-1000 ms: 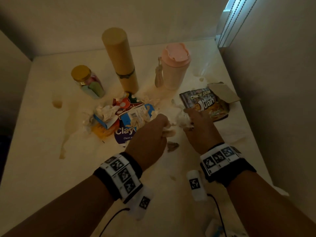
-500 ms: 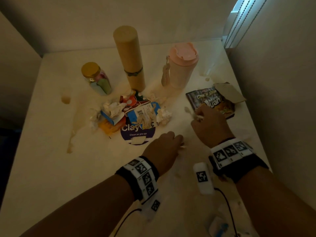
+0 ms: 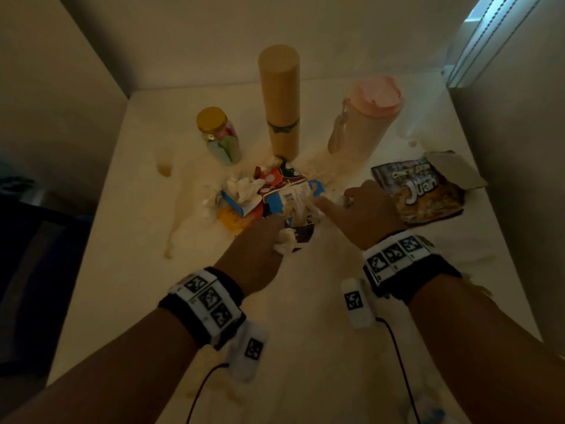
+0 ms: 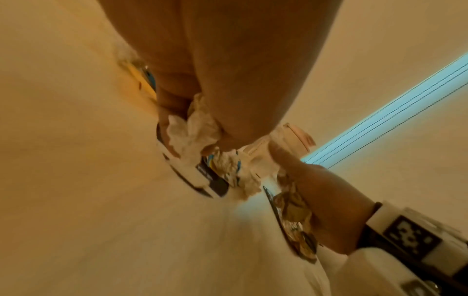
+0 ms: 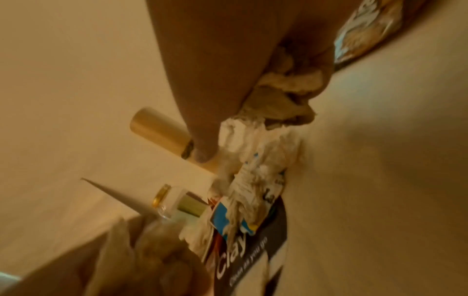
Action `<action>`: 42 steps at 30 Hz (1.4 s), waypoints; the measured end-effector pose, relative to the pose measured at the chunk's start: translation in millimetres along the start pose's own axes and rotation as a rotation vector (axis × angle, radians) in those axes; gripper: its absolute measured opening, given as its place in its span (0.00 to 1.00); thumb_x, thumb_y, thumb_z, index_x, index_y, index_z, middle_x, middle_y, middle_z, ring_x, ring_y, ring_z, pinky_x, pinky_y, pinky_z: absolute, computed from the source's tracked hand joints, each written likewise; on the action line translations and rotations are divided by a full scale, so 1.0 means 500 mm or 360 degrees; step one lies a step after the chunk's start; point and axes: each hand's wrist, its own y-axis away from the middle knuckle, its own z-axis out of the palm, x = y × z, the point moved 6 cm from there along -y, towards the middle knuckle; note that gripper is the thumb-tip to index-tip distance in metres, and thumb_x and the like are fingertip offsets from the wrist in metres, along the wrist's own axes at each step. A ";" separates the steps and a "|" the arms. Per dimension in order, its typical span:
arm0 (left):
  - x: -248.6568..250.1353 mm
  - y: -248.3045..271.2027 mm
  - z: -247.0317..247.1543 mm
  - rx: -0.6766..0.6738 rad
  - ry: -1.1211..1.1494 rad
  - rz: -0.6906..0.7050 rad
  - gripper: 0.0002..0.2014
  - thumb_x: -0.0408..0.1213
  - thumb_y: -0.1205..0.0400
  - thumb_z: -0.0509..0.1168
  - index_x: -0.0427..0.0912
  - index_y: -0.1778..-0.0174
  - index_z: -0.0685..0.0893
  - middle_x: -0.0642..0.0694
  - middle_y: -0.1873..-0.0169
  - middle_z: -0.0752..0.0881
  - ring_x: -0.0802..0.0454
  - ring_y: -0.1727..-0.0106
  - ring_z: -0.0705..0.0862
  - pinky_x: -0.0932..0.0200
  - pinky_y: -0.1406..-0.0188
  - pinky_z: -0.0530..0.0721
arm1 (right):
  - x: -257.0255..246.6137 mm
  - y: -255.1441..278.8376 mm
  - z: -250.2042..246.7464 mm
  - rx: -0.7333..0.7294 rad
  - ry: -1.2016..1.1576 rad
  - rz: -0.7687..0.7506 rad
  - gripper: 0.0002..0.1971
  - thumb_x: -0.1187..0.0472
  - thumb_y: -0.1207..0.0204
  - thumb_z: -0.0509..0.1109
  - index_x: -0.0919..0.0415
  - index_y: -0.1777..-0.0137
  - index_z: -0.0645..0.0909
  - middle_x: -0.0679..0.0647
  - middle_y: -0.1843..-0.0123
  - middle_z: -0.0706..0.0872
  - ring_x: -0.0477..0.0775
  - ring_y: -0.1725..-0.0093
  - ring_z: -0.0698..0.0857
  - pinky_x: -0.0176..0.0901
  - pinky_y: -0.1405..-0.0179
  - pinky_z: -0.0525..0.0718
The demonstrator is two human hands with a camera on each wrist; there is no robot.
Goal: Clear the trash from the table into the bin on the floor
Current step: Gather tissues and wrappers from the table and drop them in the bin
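A trash pile lies mid-table: a blue-and-white wrapper, a crumpled tissue, an orange wrapper and a dark round "Clay" card. My left hand is at the pile's near edge, its fingers curled round a white tissue wad. My right hand holds a brownish tissue wad in its curled fingers, while one straight finger touches the white tissue on the pile. A snack packet lies just right of that hand. No bin is in view.
Behind the pile stand a tall tan cylinder, a pink-lidded tumbler and a gold-lidded jar. A cardboard scrap lies by the right wall. Brown stains mark the white table. Walls close the back and both sides.
Both hands have moved forward onto the pile. The right hand came left, away from the snack packet. The left hand now shows a tissue wad in its fingers.
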 end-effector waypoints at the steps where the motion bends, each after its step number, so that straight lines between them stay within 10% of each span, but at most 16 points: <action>1: -0.005 -0.006 -0.010 0.0014 0.0063 -0.0007 0.13 0.27 0.17 0.59 0.33 0.36 0.75 0.46 0.54 0.78 0.53 0.59 0.74 0.71 0.61 0.65 | -0.005 -0.007 0.017 -0.0064 0.0009 0.0047 0.28 0.29 0.32 0.65 0.57 0.61 0.78 0.54 0.54 0.72 0.53 0.59 0.74 0.43 0.57 0.73; 4: 0.003 -0.026 -0.031 0.0151 0.0135 0.0060 0.11 0.28 0.18 0.59 0.42 0.42 0.74 0.55 0.61 0.74 0.64 0.62 0.75 0.71 0.65 0.70 | -0.013 -0.021 0.056 -0.0235 0.0109 0.0052 0.21 0.37 0.31 0.71 0.55 0.53 0.80 0.53 0.45 0.71 0.55 0.53 0.80 0.48 0.51 0.81; 8: 0.024 -0.071 -0.009 0.0130 -0.0211 0.0015 0.22 0.35 0.20 0.64 0.44 0.29 0.71 0.48 0.42 0.82 0.50 0.48 0.83 0.58 0.50 0.83 | 0.000 -0.003 0.067 -0.0269 0.0134 -0.0073 0.08 0.55 0.30 0.71 0.59 0.58 0.79 0.58 0.51 0.74 0.63 0.53 0.81 0.46 0.57 0.77; 10: 0.032 -0.090 0.017 0.0054 -0.0215 0.0030 0.23 0.38 0.19 0.61 0.43 0.27 0.68 0.51 0.39 0.79 0.55 0.49 0.81 0.67 0.52 0.81 | 0.009 0.014 0.052 -0.0250 0.0113 -0.0091 0.09 0.57 0.31 0.72 0.60 0.58 0.78 0.57 0.54 0.75 0.62 0.54 0.80 0.44 0.60 0.74; 13: 0.035 -0.115 0.044 -0.0013 -0.0549 -0.0005 0.29 0.45 0.19 0.62 0.44 0.22 0.63 0.42 0.33 0.75 0.40 0.37 0.79 0.43 0.46 0.84 | 0.018 0.039 0.021 -0.0163 0.0016 -0.0117 0.10 0.57 0.34 0.71 0.56 0.62 0.71 0.54 0.63 0.74 0.62 0.60 0.78 0.44 0.66 0.70; 17: 0.041 -0.120 0.047 0.0019 -0.0640 -0.0027 0.21 0.39 0.20 0.64 0.41 0.31 0.72 0.40 0.39 0.77 0.38 0.41 0.79 0.46 0.52 0.81 | 0.027 0.056 -0.010 -0.0095 -0.0326 -0.0056 0.18 0.62 0.34 0.74 0.54 0.50 0.69 0.50 0.66 0.77 0.49 0.68 0.77 0.40 0.75 0.71; 26: -0.006 -0.049 -0.058 0.0374 0.0404 0.0105 0.03 0.34 0.17 0.58 0.39 0.56 0.73 0.54 0.67 0.70 0.61 0.69 0.72 0.61 0.67 0.70 | -0.017 0.031 0.001 -0.0245 -0.0305 0.0001 0.20 0.59 0.32 0.73 0.47 0.42 0.72 0.48 0.58 0.79 0.50 0.61 0.79 0.42 0.61 0.73; 30: -0.121 -0.032 -0.173 0.0659 0.0277 -0.0306 0.11 0.33 0.20 0.64 0.43 0.45 0.71 0.50 0.66 0.78 0.51 0.65 0.82 0.57 0.74 0.75 | -0.063 0.026 0.005 -0.0271 -0.0246 -0.0067 0.20 0.59 0.30 0.73 0.47 0.40 0.73 0.48 0.54 0.79 0.52 0.57 0.78 0.41 0.59 0.71; 34: -0.220 -0.048 -0.177 0.0398 -0.0139 -0.0589 0.26 0.41 0.18 0.63 0.41 0.24 0.66 0.36 0.39 0.81 0.33 0.40 0.81 0.46 0.48 0.80 | -0.123 0.020 0.016 -0.0315 -0.0277 -0.0155 0.21 0.59 0.32 0.73 0.46 0.40 0.74 0.47 0.50 0.78 0.52 0.52 0.79 0.45 0.53 0.83; 42: -0.246 -0.033 -0.125 0.0222 -0.0407 -0.0449 0.13 0.44 0.16 0.60 0.35 0.46 0.77 0.38 0.51 0.78 0.38 0.50 0.77 0.54 0.56 0.65 | -0.265 -0.027 0.101 -0.0403 -0.0132 -0.0523 0.25 0.55 0.25 0.69 0.48 0.27 0.71 0.49 0.36 0.82 0.53 0.39 0.82 0.48 0.40 0.82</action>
